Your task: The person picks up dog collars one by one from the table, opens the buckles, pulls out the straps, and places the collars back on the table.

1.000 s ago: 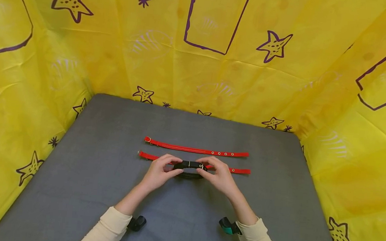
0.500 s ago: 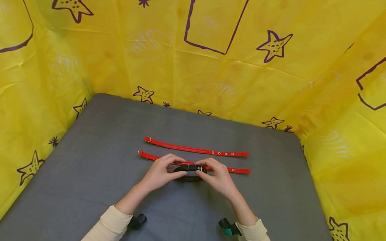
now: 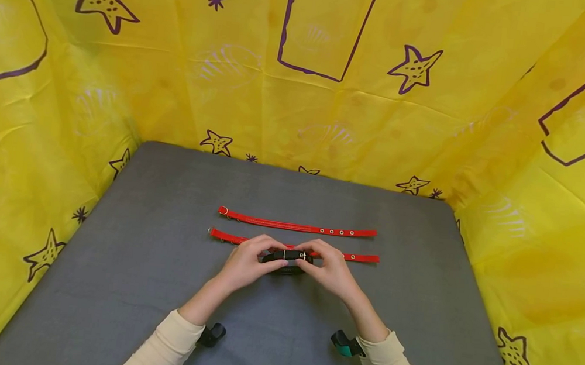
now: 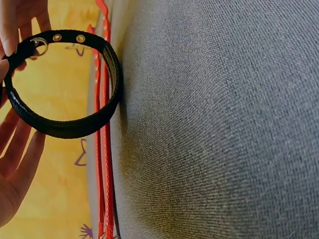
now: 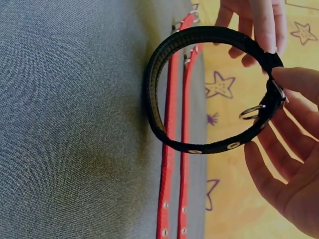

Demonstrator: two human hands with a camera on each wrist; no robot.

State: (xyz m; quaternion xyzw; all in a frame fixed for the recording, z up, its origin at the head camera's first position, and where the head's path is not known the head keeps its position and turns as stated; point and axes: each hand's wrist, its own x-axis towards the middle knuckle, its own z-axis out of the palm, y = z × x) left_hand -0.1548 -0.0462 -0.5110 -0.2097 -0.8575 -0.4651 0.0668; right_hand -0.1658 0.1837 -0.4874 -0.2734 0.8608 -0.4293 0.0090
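Observation:
A black collar (image 3: 288,255) is closed into a loop, with its metal buckle and ring on the upper side. The left hand (image 3: 249,262) pinches the loop's left part between thumb and fingers. On the buckle side, the right hand (image 3: 331,267) grips the strap; its thumb presses close to the buckle in the right wrist view. The collar's lower curve (image 4: 75,128) stands upright near the grey surface; whether it touches cannot be told. Behind it lie two red collars, stretched out side by side: a farther one (image 3: 283,225) and a nearer one (image 3: 224,236), partly hidden by the hands.
A grey cloth-covered table (image 3: 163,205) lies under everything. Yellow printed fabric (image 3: 300,107) walls it in at the back and both sides. A dark wrist camera (image 3: 212,334) is worn on the left arm, another (image 3: 347,344) on the right.
The left hand has slid a little to the right along the black collar, closer to the right hand. The loop has sunk slightly. Both red collars lie as before.

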